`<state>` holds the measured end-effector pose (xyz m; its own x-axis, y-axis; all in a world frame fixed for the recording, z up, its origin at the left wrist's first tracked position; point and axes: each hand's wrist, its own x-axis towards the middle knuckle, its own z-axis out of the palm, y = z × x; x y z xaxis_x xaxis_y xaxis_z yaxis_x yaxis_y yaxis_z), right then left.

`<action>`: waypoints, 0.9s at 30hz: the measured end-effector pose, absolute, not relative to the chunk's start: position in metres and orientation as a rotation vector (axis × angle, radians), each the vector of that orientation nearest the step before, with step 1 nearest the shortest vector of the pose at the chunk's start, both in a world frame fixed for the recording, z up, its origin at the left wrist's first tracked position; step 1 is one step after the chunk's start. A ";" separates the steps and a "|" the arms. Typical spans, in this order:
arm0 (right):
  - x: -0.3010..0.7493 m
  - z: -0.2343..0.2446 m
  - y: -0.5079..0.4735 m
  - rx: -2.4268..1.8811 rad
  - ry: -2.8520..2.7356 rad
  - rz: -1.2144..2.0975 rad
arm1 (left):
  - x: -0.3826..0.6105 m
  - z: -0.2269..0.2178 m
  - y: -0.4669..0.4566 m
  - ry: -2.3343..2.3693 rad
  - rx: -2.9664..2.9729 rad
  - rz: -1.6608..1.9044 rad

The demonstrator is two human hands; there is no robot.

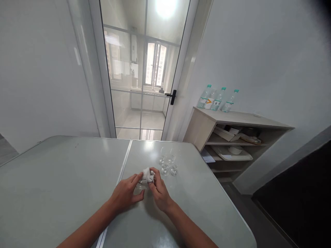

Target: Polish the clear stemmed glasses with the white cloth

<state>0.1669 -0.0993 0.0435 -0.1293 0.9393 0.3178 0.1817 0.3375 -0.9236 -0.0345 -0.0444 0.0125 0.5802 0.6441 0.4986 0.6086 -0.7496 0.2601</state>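
Over the table (207, 206), my left hand (124, 193) has its fingers and thumb curved around a small clear glass (141, 186), which is hard to make out. A crumpled white cloth or tissue (148, 175) is bunched against the glass, pinched by my right hand (161, 195). The glass is partly covered by the cloth and my fingers. Just beyond my right hand, several small clear stemmed glasses (164, 170) stand close together on the table.
A white seam strip (125, 156) divides the tabletop. Behind the table is a glass-paned door (129, 100) with a black handle (173, 97). At right, an open shelf unit (199, 127) carries plastic bottles (217, 100) on top and a tray (243, 156) inside.
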 end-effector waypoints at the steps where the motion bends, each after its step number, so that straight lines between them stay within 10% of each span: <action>1: 0.167 0.046 -0.100 -1.054 -1.559 0.962 | -0.034 0.013 -0.046 1.099 2.745 0.894; 20: 0.196 0.053 -0.096 -0.849 -1.840 0.902 | -0.016 0.056 -0.056 0.901 1.933 0.643; 27: 0.176 0.053 -0.091 -0.958 -1.229 1.431 | -0.026 0.026 -0.050 1.183 2.475 0.765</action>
<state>0.1756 -0.0910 0.0526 -0.2068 0.9779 0.0315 -0.1788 -0.0061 -0.9839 -0.0263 -0.0503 0.0261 0.5210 0.7845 0.3363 0.6288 -0.6192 0.4703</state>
